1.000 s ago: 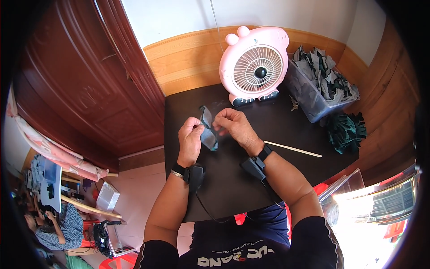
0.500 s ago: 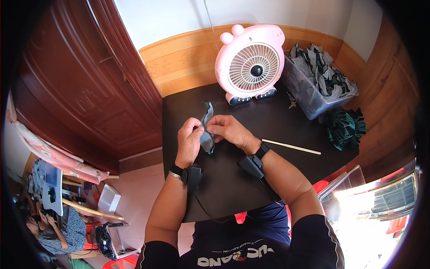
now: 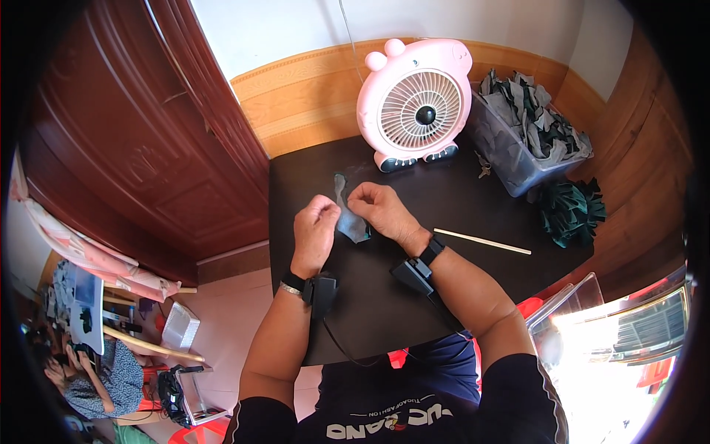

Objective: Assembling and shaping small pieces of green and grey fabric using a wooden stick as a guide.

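Above the middle of the dark table (image 3: 384,296), a small grey and dark green piece of fabric (image 3: 353,224) is stretched between my hands. My left hand (image 3: 315,230) pinches its left side with thumb and forefinger. From the right, my right hand (image 3: 388,213) grips the cloth with curled fingers. One end of the piece points away from me, and the wider end hangs toward me. The fingertips hide part of its middle. To the right of my right hand lies a thin pale stick (image 3: 482,241) on the tabletop.
A pink animal-shaped fan (image 3: 418,103) stands at the table's back. Right of it, a clear plastic bin (image 3: 510,159) is heaped with grey and green fabric pieces (image 3: 534,118). A dark green fabric bundle (image 3: 569,213) sits near the right edge. Another person (image 3: 103,377) is at far lower left.
The fabric has turned and spread, its near end now wider and shifted rightward. My right hand has moved slightly up and away; the left has moved little.
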Available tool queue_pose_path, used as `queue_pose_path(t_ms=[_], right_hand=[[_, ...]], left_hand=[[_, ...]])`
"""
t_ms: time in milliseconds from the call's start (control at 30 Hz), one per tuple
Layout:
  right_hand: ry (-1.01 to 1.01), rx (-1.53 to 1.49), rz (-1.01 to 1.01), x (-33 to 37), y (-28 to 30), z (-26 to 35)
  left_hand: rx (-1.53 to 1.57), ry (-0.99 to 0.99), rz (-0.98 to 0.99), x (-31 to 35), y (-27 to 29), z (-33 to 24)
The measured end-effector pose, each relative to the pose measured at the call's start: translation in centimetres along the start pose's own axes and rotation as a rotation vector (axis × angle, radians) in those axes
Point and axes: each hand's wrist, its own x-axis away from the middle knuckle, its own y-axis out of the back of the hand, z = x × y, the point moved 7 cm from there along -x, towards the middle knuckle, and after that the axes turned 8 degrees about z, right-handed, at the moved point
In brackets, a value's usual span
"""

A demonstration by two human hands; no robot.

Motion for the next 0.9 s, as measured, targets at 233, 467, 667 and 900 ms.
queue_pose_path(t_ms=[233, 467, 667, 900], right_hand=[[0.156, 0.288, 0.027, 0.3, -0.8, 1.7], [0.345, 0.41, 0.011, 0.6, -1.5, 2.7], [0.215, 0.31, -0.003, 0.6, -1.2, 2.2], [0.105, 0.364, -0.017, 0.8, -0.8, 2.2]], left_hand=[[0.4, 0.262, 0.145, 0.0, -1.4, 2.4], [0.378, 0.215, 0.142, -0.5, -1.0, 3.4], [0.392, 0.118, 0.09, -0.6, -0.9, 3.0], [0.347, 0.125, 0.149, -0.7, -1.1, 2.1]])
